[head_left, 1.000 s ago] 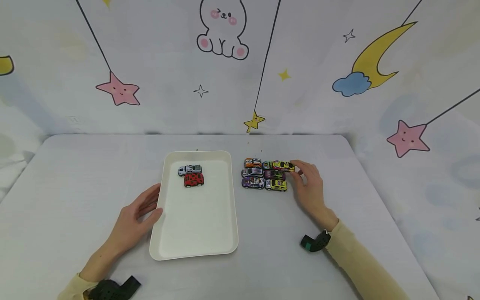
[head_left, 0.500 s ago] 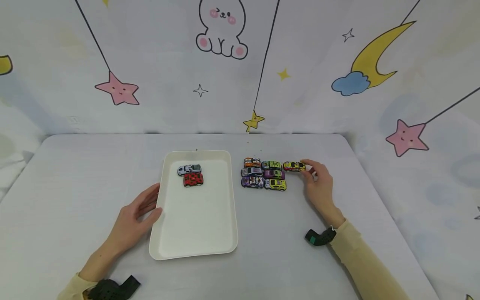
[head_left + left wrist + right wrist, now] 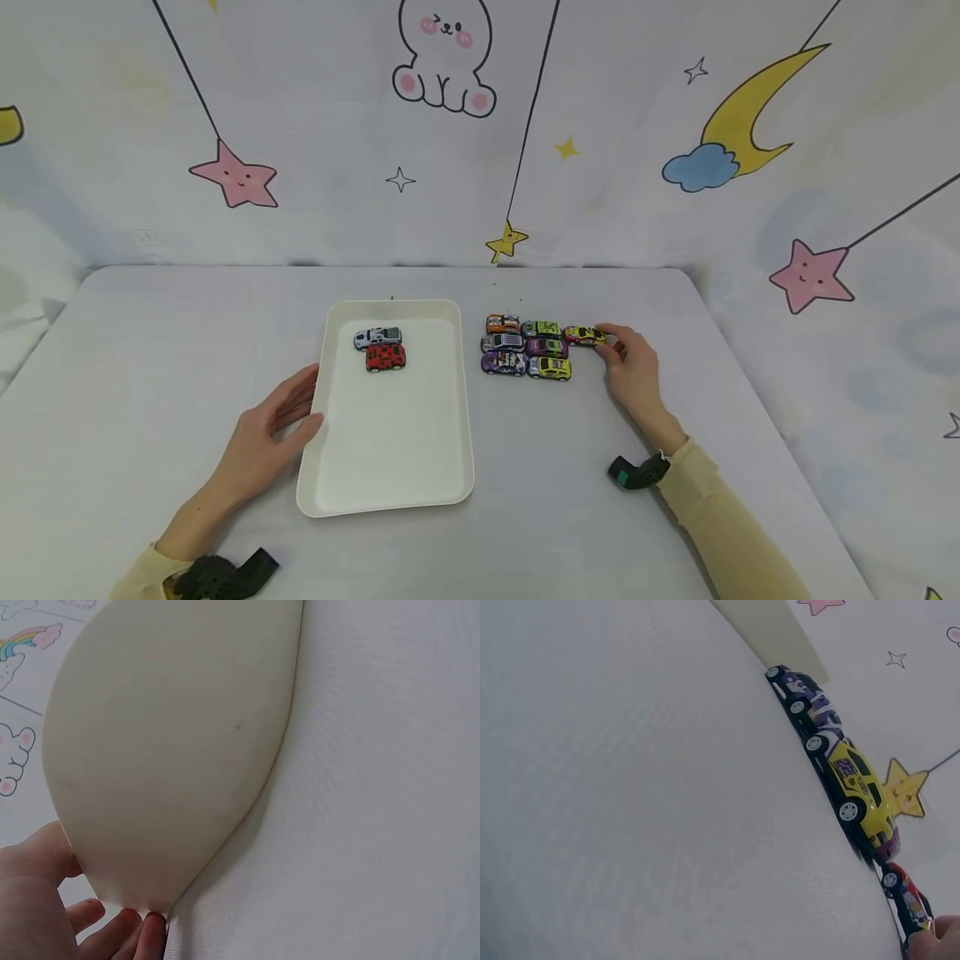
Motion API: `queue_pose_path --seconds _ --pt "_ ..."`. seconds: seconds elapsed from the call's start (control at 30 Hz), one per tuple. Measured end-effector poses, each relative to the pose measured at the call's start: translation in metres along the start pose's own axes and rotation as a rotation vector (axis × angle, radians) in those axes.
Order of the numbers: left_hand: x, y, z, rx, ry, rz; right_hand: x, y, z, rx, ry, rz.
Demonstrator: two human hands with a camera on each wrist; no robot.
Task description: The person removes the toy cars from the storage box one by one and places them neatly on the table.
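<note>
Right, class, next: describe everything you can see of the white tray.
The white tray is shallow and roughly rectangular, with rounded corners and a raised rim, smooth and plastic-looking. It lies open side up on the white table, slightly askew. Two toy cars, one pale and one red, sit inside near its far end. The left hand touches its left edge.

Pale wall printed with pink stars, yellow moon; white table before it
</note>
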State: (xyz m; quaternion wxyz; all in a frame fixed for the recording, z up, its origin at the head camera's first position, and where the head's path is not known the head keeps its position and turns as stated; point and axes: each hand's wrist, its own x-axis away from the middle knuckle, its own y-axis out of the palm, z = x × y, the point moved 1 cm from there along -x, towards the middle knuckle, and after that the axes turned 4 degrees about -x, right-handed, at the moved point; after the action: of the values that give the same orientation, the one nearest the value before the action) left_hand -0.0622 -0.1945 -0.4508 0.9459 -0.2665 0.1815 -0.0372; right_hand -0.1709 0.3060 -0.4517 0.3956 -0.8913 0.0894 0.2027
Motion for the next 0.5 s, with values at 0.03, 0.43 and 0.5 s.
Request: queue_pose_path --seconds 0.03,0.43,0.5 --pt "-0.0001 -0.0001 0.0 0.001 -0.001 -0.001 -0.0001 0.0 -0.0004 0.004 -0.009 -0.002" --pt "0.0003 -0.0004 -0.0014 -0.002 -0.03 -0.004 -0.0009 0.0013 -0.0024 0.014 -0.066 0.002" --pt "0.0005 -0.0005 -0.0012 -0.003 -0.032 -0.004 -0.0011 0.0012 -0.0029 0.016 -0.068 0.003"
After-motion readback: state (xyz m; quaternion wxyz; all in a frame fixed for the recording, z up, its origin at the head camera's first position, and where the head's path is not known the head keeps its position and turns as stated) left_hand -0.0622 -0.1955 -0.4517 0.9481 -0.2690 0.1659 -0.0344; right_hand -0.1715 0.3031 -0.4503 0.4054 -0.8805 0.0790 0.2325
